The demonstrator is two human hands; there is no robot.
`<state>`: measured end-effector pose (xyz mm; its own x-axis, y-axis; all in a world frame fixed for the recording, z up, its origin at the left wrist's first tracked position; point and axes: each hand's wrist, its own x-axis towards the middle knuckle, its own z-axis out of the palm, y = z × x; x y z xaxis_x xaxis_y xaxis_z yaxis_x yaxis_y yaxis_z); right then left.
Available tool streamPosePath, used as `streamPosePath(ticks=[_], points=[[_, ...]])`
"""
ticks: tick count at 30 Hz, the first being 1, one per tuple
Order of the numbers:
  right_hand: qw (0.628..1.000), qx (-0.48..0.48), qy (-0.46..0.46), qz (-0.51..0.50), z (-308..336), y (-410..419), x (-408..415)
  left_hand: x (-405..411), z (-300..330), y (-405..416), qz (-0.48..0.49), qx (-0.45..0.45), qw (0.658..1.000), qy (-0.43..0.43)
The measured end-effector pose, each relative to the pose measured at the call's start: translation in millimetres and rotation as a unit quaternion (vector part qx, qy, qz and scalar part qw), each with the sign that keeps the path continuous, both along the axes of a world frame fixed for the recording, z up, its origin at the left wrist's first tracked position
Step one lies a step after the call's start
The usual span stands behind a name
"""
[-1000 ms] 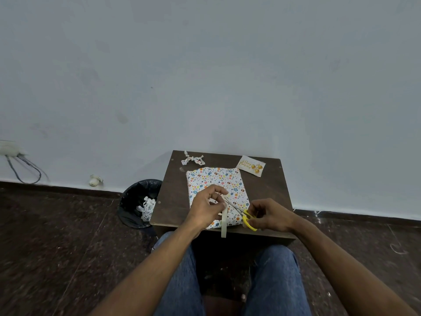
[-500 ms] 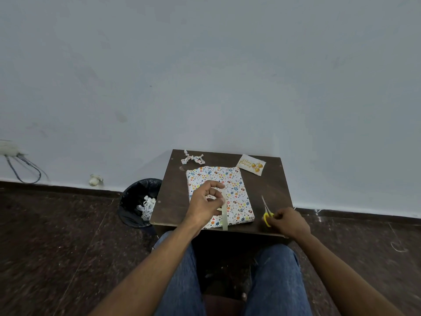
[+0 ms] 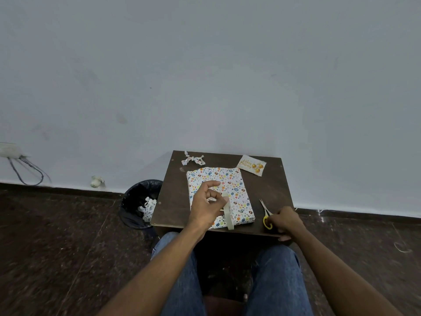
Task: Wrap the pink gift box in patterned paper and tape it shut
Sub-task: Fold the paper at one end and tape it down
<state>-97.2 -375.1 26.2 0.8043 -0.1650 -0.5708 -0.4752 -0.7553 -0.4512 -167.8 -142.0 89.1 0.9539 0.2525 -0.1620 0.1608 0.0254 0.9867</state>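
Small dark brown wooden bench (image 3: 173,190) against a plain pale grey wall (image 3: 205,76); dark speckled stone floor (image 3: 57,247).

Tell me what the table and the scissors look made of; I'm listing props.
Table: probably wood or laminate, dark brown, matte, with screw heads at the corners. Scissors: shiny metal blades, glossy yellow handles, likely plastic, under the right hand.

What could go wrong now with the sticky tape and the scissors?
The tape strip dangles from the left hand over the wrapped box; it might curl and stick to itself or land crooked. The scissors under the right hand lie near the table edge, so a nudge could knock them off.
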Motion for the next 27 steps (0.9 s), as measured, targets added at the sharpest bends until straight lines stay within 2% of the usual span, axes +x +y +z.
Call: streamPosePath(ticks=[3,6,9,12,15,19,23,27], points=[[0.989,-0.001,-0.137,0.05,6,8,-4,1,-1,0,0.014,-0.016,1.0,-0.002],[0.95,0.128,-0.255,0.123,19,25,-18,4,-5,-2,0.04,-0.043,0.998,-0.002],[0.917,0.208,-0.267,0.213,31,45,-33,5,-9,-3,0.062,-0.059,0.996,-0.001],[0.901,0.17,-0.299,0.265,27,63,-43,5,-9,-7,0.077,-0.096,0.992,0.004],[0.888,0.137,-0.353,0.26,19,73,-47,6,-7,-8,0.087,-0.164,0.982,0.017],[0.882,0.193,-0.356,0.24,12,73,-47,3,-5,-5,0.085,-0.257,0.962,0.048],[0.879,0.232,-0.346,0.232,12,68,-47,3,-7,-7,0.079,-0.29,0.951,0.077],[0.886,0.232,-0.327,0.232,13,61,-46,4,-11,-8,0.074,-0.308,0.944,0.096]])
